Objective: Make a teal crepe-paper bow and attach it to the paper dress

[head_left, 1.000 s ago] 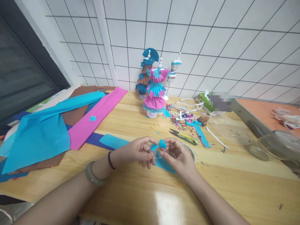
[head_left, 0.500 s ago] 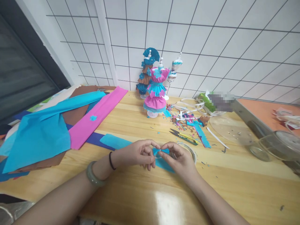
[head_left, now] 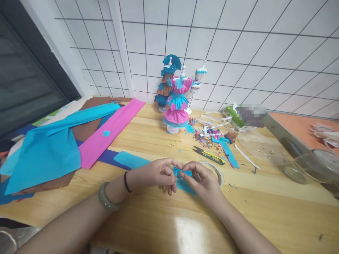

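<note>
A small pleated blue paper bow (head_left: 186,173) is pinched at its middle between the thumb and fingertips of my right hand (head_left: 205,178). Against the bow's top centre rests the index finger of my left hand (head_left: 161,174), its other fingers curled loosely. Whether the left hand grips the bow or only touches it is hard to see. Under both hands lies a flat blue paper strip (head_left: 134,160) on the table. A roll of tape (head_left: 218,173) lies partly hidden behind my right hand. Yellow-and-green thread snips (head_left: 209,155) lie just beyond.
Small dress stands in pink-and-blue (head_left: 177,116) and brown-and-blue paper (head_left: 171,63) stand by the tiled wall. Crepe paper sheets (head_left: 47,155) pile up at left. Paper scraps (head_left: 209,135), a clear round lid (head_left: 261,148) and a clear container (head_left: 315,165) are at right.
The right fingers have shifted slightly on the bow, and its pleats look more pinched at the centre. Both hands otherwise stay in place; the view has moved a little.
</note>
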### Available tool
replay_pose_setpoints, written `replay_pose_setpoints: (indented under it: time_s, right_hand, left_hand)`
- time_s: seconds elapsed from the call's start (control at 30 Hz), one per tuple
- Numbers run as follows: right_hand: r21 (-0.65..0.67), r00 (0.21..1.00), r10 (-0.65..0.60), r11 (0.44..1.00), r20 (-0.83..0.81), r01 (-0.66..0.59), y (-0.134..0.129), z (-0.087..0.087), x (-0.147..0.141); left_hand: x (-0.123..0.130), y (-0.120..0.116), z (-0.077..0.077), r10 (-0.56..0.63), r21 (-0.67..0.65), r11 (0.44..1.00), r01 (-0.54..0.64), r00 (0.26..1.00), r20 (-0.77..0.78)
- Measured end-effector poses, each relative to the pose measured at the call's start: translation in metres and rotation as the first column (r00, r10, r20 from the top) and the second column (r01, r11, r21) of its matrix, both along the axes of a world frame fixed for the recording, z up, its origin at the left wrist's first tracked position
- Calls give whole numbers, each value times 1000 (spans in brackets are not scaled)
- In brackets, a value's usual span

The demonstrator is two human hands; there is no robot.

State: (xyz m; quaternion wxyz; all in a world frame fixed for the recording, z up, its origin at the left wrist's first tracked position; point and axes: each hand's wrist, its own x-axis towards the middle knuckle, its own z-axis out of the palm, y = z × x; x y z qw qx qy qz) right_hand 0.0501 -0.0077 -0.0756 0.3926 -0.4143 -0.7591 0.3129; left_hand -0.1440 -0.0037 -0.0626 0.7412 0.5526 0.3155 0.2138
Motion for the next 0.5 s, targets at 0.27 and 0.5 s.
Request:
replay_pose_setpoints:
  time_s: [0.27, 0.5]
  right_hand:
    - [75, 998, 55, 996, -9, -54, -1, 3, 0]
    - [-108, 998, -15, 994, -56, 9, -1, 0, -1]
  left_hand:
    - [-2, 4, 2, 47, 35, 998, -47, 999, 10]
    - [3, 1, 0, 287, 441, 876, -193, 945, -156]
